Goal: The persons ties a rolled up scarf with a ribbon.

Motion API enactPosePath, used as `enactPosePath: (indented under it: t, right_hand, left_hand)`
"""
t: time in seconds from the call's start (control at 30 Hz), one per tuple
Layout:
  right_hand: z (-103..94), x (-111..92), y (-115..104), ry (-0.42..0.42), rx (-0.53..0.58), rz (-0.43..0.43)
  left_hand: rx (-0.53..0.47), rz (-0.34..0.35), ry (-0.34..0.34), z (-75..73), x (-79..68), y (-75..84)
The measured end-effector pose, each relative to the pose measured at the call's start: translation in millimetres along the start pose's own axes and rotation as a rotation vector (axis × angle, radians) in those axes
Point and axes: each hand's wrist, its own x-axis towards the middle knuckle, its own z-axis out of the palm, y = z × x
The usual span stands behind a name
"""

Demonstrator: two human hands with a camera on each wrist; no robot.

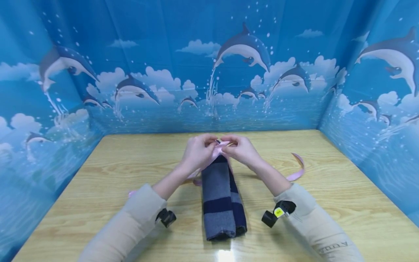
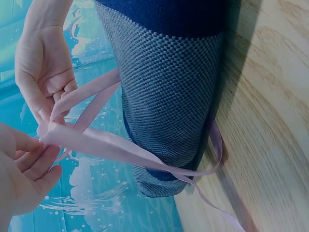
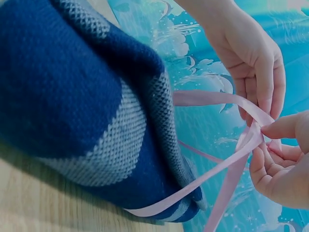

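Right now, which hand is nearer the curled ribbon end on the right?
Right: the right hand is left of the ribbon end, the left hand farther left.

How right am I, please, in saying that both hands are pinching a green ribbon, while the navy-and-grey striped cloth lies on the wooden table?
The colour is wrong: the ribbon is pink, as the left wrist view shows. The left hand and right hand do pinch it, and the navy-and-grey striped cloth lies on the wooden table.
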Motion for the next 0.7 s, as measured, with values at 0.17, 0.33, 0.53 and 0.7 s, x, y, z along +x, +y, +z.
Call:
enactPosePath:
  t: [0.17, 0.33, 0.53, 0.7]
  right_hand:
    - [-2.2, -1.2, 1.7, -0.006, 0.088, 0.017]
    - [-3.9, -2.9, 1.2, 0.039, -0.043, -0.075]
    - [-9.6, -3.7, 4.0, 0.102, -0.227, -0.142]
    - [-16.6, -4.6, 8.9, 0.155, -0.444, -0.273]
  left_hand:
    - [0.071, 0.098, -0.006, -2.1, -2.0, -0.4]
    - [0.17, 0.195, 0.008, -4.8, -3.7, -1.9]
    - [0.254, 0.186, -0.048, -8.2, -5.9, -3.5]
    - [0.387, 0.259, -0.088, -10.9, -9.3, -10.3]
